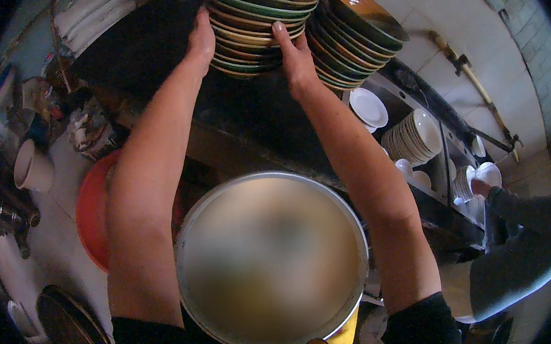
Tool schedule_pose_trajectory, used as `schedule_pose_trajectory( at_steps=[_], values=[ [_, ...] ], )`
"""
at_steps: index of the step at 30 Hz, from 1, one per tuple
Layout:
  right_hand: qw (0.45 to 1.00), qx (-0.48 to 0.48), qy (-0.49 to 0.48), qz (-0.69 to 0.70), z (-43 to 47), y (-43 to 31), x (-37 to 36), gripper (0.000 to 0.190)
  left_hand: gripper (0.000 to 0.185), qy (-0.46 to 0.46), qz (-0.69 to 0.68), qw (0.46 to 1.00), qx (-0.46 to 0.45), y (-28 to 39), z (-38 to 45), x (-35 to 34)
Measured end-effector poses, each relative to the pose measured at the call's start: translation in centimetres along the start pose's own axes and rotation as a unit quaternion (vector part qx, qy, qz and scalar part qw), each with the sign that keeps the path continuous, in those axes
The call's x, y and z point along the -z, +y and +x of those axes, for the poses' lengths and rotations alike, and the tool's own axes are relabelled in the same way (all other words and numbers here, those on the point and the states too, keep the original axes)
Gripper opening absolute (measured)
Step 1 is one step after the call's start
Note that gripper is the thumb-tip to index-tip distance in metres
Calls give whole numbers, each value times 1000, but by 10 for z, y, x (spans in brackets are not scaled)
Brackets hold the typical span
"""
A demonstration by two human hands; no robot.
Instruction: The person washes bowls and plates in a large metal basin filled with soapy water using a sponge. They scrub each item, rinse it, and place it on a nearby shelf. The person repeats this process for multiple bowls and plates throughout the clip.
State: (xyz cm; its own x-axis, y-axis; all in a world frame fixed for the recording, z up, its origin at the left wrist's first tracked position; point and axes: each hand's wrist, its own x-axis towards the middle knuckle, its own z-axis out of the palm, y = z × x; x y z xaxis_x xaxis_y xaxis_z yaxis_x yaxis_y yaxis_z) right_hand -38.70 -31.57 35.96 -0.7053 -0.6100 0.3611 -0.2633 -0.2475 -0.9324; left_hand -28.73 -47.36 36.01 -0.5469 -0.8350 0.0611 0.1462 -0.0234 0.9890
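Note:
Both arms reach forward to a tall stack of green and brown bowls [248,34] on a dark counter [250,110]. My left hand [202,43] presses against the stack's left side. On its right side lies my right hand [294,52], thumb along the rims and fingers partly hidden behind. A second stack of similar bowls [357,42] leans close by on the right, its top bowl orange-brown inside. Below my arms is a large round metal pot [182,259]; its inside is blurred.
Along the right, white plates [412,138] and small white bowls [465,182] stand in a metal sink unit [425,193]. Another person's hand [481,187] touches the white dishes there. On the left are a red basin [93,212], a beige bucket [34,166] and a dark round pan [73,332].

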Motion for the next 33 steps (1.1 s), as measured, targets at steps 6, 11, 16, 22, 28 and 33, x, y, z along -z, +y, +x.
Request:
schedule_pose_trajectory(
  at_steps=[6, 11, 16, 22, 28, 33],
  values=[
    [994, -40, 60, -81, -10, -11, -4, 77, 88, -30, -23, 995, 96, 13, -20, 1],
    [990, -127, 5, 65, -67, -30, 14, 68, 93, -31, -87, 992, 85, -2, -76, -20],
    [985, -140, -80, 64, -211, -43, 93, 60, 86, -30, -114, 992, 49, -3, -76, -31],
    [927, -191, -161, -281, -388, -14, 153, 50, 83, -33, -118, 988, 90, -4, -49, -35],
    [835, -95, -209, -500, -474, 41, 154, 75, 79, -37, -132, 984, 111, -4, -16, -49],
    [783, -139, -298, -528, -493, 53, 150, 79, 77, 13, -54, 994, 95, -3, -24, -63]
  ],
)
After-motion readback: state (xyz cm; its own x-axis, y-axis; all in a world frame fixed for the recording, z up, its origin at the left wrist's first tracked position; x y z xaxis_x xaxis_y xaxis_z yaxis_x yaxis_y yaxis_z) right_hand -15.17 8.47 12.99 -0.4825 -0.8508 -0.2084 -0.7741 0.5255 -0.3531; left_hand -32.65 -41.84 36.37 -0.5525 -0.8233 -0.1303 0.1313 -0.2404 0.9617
